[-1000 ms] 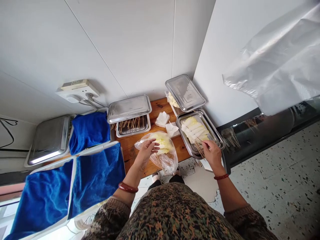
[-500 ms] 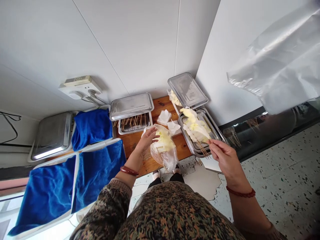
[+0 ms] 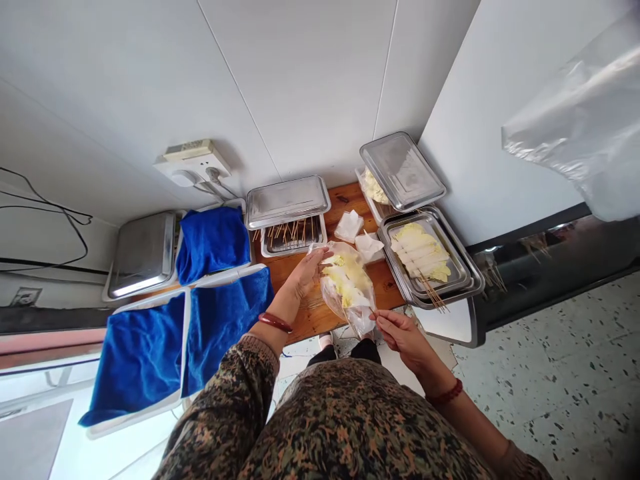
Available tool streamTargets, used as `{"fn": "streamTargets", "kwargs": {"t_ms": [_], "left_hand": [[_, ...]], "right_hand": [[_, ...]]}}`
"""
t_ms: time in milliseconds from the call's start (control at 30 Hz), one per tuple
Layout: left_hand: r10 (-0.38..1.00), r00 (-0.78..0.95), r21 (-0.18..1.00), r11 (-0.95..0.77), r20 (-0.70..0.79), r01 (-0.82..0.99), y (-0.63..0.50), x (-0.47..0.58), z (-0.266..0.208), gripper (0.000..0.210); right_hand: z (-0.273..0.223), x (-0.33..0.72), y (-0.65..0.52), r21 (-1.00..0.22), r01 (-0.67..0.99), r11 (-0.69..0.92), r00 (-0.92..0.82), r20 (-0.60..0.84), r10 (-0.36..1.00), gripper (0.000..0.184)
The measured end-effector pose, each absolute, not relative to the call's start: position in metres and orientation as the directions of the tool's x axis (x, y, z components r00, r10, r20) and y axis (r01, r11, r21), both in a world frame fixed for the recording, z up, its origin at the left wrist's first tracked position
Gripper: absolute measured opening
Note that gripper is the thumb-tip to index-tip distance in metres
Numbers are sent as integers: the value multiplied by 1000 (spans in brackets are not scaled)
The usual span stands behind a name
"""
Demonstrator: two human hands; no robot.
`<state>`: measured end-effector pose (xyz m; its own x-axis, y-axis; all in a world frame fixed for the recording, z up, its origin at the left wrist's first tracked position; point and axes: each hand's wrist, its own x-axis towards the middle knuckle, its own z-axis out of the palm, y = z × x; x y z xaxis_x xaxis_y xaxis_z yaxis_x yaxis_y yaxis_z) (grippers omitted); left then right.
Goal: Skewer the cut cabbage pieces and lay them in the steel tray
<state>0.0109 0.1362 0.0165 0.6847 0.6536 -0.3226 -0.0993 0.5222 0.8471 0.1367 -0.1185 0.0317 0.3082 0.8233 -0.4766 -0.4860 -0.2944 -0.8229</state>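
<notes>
In the head view, my right hand [image 3: 399,333] pinches the stick end of a skewer of pale yellow-white leaf, which looks like cabbage. The skewered leaf [image 3: 349,283] lies over a clear plastic bag [image 3: 367,323] with more leaf in it. My left hand [image 3: 306,272] is at the bag's upper left edge, its fingers closed on the plastic. To the right, more leaf skewers [image 3: 419,248] lie side by side in a metal tray [image 3: 463,272], their sticks jutting over the near rim.
A wooden table [image 3: 300,321] carries everything. Behind the bag are white napkins [image 3: 349,226] and a lidded tray of sticks [image 3: 295,232]. Blue cloths [image 3: 137,353] cover trays at left. A tilted metal lid [image 3: 403,171] stands at the back right; a plastic sheet [image 3: 575,127] hangs at right.
My right hand has carried the leaf skewer from above the metal tray leftward to the plastic bag. My left hand stays by the bag. The view has shifted.
</notes>
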Motion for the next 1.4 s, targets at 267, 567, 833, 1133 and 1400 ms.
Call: {"fn": "streamTargets", "kwargs": {"t_ms": [267, 567, 833, 1133, 1400], "left_hand": [[666, 651, 910, 403, -365, 98, 147, 14, 16, 47], [689, 677, 962, 251, -257, 110, 145, 17, 16, 42], [668, 724, 891, -208, -172, 404, 130, 19, -5, 33], [549, 817, 752, -460, -178, 473, 117, -2, -24, 16], [494, 864, 716, -570, -92, 403, 127, -25, -14, 21]], "right_hand": [[6, 112, -112, -817, -480, -320, 338, -509, 791, 45], [-20, 134, -89, -867, -476, -144, 656, -460, 598, 52], [-24, 118, -80, -885, -444, -140, 702, -441, 559, 50], [-44, 112, -75, -897, -412, -163, 716, -429, 551, 53], [-69, 97, -73, -897, -367, -246, 649, -436, 623, 49]]}}
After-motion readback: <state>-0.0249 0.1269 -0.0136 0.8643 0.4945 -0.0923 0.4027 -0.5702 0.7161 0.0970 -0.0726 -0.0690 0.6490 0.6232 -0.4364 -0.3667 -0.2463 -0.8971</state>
